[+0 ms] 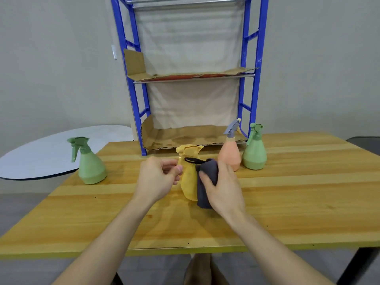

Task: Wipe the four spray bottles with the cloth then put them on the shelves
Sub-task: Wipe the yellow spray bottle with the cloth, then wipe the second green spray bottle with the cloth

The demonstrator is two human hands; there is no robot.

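The yellow spray bottle (188,183) stands upright at the centre of the tabletop (298,202). The left hand (158,179) pinches its neck with curled fingers. The right hand (225,191) grips the dark grey cloth (207,171) and holds it against the bottle's right side. The peach spray bottle (230,154) and the right green spray bottle (255,155) stand just beside the blue shelf rack (245,58). The left green spray bottle (90,165) stands well apart from them.

4 spray bottles (90,167) (189,182) (230,155) (255,155), 1 cloth (206,171), 1 rack (193,78)
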